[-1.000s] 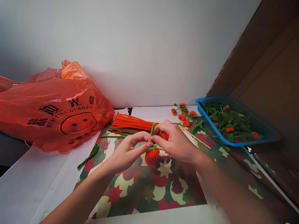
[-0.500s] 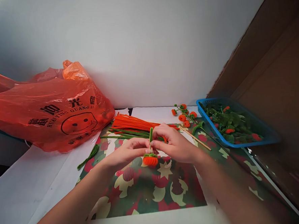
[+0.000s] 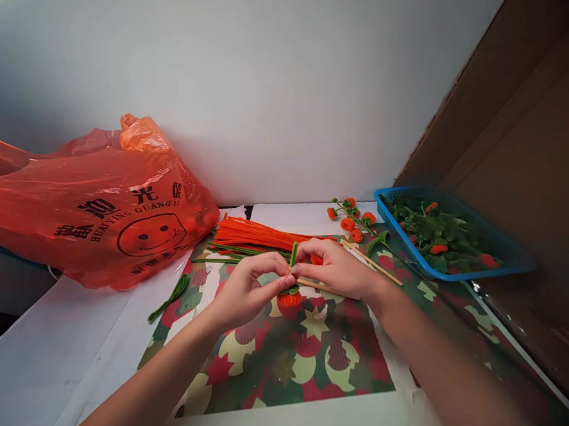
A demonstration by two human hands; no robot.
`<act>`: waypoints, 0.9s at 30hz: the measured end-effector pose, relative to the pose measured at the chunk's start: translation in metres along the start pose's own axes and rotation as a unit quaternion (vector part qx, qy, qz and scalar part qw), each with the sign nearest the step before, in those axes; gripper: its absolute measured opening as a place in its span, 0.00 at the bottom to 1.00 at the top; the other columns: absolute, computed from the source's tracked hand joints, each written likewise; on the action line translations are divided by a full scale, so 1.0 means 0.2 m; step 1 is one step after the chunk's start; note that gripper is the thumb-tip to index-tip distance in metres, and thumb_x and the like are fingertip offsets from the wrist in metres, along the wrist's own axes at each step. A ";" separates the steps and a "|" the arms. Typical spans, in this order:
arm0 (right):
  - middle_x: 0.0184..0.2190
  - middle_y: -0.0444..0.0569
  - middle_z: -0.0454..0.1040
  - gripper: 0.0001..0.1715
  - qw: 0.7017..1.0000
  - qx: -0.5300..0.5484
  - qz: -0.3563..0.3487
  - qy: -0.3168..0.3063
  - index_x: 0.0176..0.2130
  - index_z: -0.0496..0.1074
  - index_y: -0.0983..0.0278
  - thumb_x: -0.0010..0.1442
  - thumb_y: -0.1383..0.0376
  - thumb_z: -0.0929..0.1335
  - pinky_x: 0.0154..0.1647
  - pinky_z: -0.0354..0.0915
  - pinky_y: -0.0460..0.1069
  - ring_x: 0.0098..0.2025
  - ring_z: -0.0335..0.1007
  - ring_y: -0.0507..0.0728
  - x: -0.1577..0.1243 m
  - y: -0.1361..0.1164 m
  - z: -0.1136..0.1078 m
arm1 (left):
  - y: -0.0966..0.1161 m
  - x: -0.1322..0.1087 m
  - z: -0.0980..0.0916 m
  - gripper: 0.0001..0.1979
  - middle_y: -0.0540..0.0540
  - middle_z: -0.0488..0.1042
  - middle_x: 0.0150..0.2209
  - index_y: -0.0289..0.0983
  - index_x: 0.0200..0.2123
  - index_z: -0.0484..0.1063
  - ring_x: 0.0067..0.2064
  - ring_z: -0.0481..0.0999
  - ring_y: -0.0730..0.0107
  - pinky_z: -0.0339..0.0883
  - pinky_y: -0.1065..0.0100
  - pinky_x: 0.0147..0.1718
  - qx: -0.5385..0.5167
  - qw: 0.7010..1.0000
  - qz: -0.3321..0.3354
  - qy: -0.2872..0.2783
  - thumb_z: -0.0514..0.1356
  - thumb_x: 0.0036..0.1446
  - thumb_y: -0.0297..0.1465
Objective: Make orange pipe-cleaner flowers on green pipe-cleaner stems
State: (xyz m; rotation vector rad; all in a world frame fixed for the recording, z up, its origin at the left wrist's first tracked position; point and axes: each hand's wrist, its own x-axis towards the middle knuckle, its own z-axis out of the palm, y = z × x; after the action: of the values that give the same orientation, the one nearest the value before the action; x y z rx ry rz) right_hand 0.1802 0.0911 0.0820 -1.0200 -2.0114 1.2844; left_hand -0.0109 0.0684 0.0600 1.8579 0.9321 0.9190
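My left hand (image 3: 253, 289) pinches a small pipe-cleaner flower (image 3: 289, 299) between thumb and fingers, just above its ruffled orange head. The head hangs downward, and a green pipe-cleaner stem (image 3: 294, 255) points up from it. On the other side, my right hand (image 3: 336, 267) has its fingertips closed on that stem, close to the left ones. The exact grip of the right fingertips is partly hidden. A thin wooden stick (image 3: 322, 287) shows below my right hand. Behind both hands lie bundles of orange pipe cleaners (image 3: 249, 234) and green pipe cleaners (image 3: 224, 255).
A red plastic bag (image 3: 91, 214) stands at the left, near a folded green pipe cleaner (image 3: 169, 298). At the back right are a finished flower spray (image 3: 347, 223), another wooden stick (image 3: 375, 265) and a blue basket (image 3: 428, 271) of leaves. Cardboard (image 3: 526, 125) rises at the right.
The flower has shifted slightly right and up, and its stem leans a little right. My left thumb now covers the base of the stem. The wooden stick below my right hand has come into view.
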 end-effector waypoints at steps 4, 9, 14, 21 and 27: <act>0.25 0.42 0.71 0.07 0.999 0.025 0.001 -0.041 0.28 0.71 0.66 0.56 0.65 0.68 0.33 0.60 0.45 0.31 0.66 0.51 -0.01 0.00 -0.04 | -0.03 0.01 0.02 0.10 0.47 0.71 0.29 0.35 0.26 0.73 0.33 0.70 0.70 0.63 0.69 0.33 -0.101 0.993 -0.044 -0.051 0.60 0.58 0.33; 0.24 0.43 0.72 0.08 0.994 0.060 0.062 -0.066 0.28 0.72 0.66 0.54 0.63 0.69 0.28 0.58 0.44 0.28 0.65 0.50 0.00 0.02 -0.05 | -0.03 0.01 0.04 0.10 0.47 0.71 0.30 0.35 0.26 0.74 0.33 0.69 0.70 0.63 0.69 0.35 -0.093 0.993 -0.057 -0.037 0.61 0.58 0.33; 0.24 0.42 0.71 0.07 0.997 0.059 0.036 -0.027 0.27 0.72 0.66 0.54 0.64 0.69 0.29 0.59 0.44 0.28 0.65 0.50 0.01 0.01 -0.04 | -0.01 0.00 0.04 0.11 0.49 0.69 0.28 0.35 0.25 0.73 0.31 0.67 0.72 0.60 0.70 0.33 -0.093 0.994 -0.053 -0.005 0.61 0.58 0.33; 0.28 0.44 0.74 0.05 0.997 -0.021 -0.079 0.011 0.28 0.73 0.64 0.55 0.66 0.70 0.41 0.61 0.47 0.37 0.67 0.54 0.01 0.02 -0.06 | -0.03 0.00 0.05 0.11 0.50 0.69 0.29 0.36 0.25 0.74 0.33 0.67 0.73 0.61 0.73 0.33 -0.230 0.969 -0.096 -0.007 0.62 0.56 0.35; 0.27 0.44 0.72 0.06 0.992 -0.009 -0.122 -0.033 0.31 0.75 0.64 0.58 0.65 0.69 0.38 0.60 0.47 0.35 0.67 0.53 0.02 0.05 -0.05 | -0.06 0.00 0.02 0.14 0.46 0.74 0.31 0.35 0.27 0.74 0.39 0.73 0.65 0.65 0.68 0.40 -0.306 0.932 -0.164 -0.105 0.64 0.52 0.41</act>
State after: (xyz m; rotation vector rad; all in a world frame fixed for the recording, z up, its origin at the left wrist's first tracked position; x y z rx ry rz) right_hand 0.1885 0.1015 0.0766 -0.7197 -2.1245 1.1839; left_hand -0.0098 0.0712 0.0475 1.1928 0.6904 0.6827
